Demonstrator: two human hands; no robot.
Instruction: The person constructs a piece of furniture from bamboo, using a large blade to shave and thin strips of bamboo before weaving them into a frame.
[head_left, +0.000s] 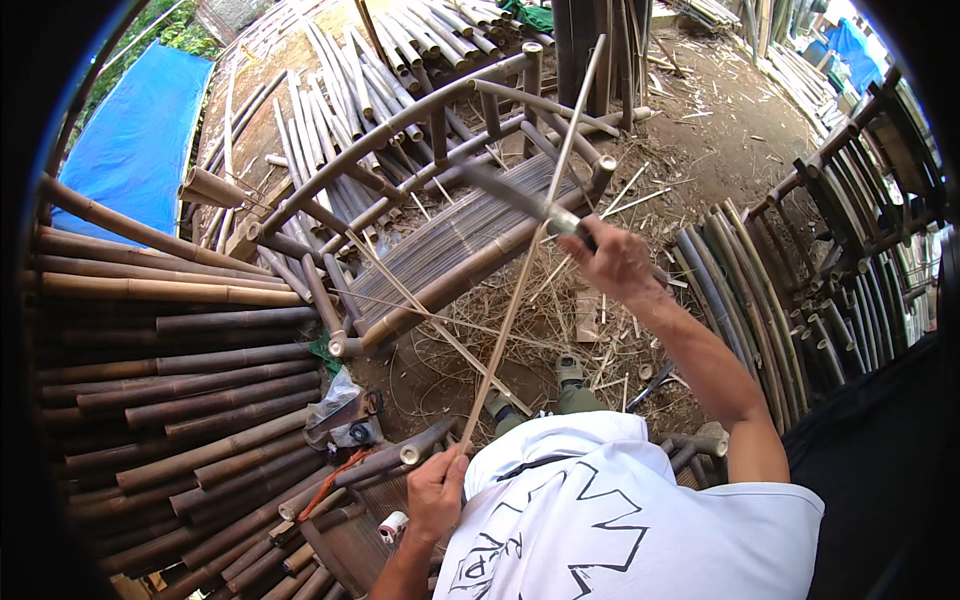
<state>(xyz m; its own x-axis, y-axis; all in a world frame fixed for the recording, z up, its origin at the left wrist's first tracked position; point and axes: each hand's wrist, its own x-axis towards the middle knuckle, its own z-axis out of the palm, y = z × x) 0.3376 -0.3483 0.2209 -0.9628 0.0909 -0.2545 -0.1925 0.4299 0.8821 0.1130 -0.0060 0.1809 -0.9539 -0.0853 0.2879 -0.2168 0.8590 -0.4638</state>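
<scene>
My left hand (437, 492) is closed around the lower end of a long, thin bamboo strip (508, 338). The strip slants up and away, passing over a dark bamboo bench (455, 225). In my right hand (617, 263) is the dark handle of a large knife (500, 190). Motion blurs its long blade, which points left and lies across the strip; whether the edge touches the strip I cannot tell. Thinner bamboo strips (430, 320) lean on the bench's near side.
Dark bamboo poles (215, 400) are stacked at the left, with a saw (345, 415) and plastic bag beside them. Another bamboo frame (385, 465) and a can (393, 526) are near my left arm. Upright poles (740, 300) stand at the right. Shavings (530, 290) litter the ground.
</scene>
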